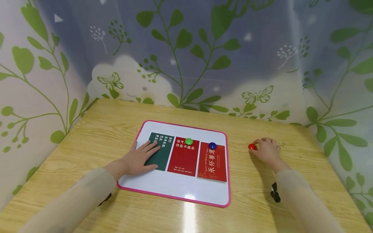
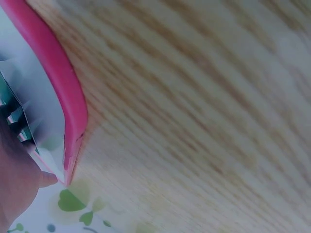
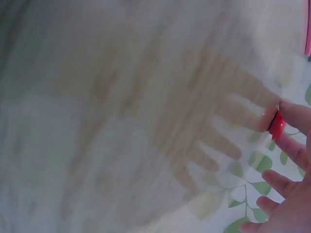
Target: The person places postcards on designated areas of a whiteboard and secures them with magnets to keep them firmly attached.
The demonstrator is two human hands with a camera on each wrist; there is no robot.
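My left hand (image 1: 137, 160) lies with fingers spread over a dark green card (image 1: 163, 155) on a white board (image 1: 140, 184) with a pink rim. Beside that card is a red card (image 1: 183, 160) with a green round magnet (image 1: 188, 141) near its top. Farther right, an orange-red card (image 1: 212, 165) has a blue round magnet (image 1: 212, 146) at its top edge. Right of the board, my right hand (image 1: 268, 151) pinches a red round magnet (image 1: 252, 147) between thumb and index finger, its other fingers spread in the right wrist view. The magnet is at the tabletop there.
The board lies on a wood-grain table (image 1: 116, 113). A wall covering (image 1: 186, 64) printed with leaves and butterflies rises behind the table and along both sides. A bright light reflection shows at the table's front.
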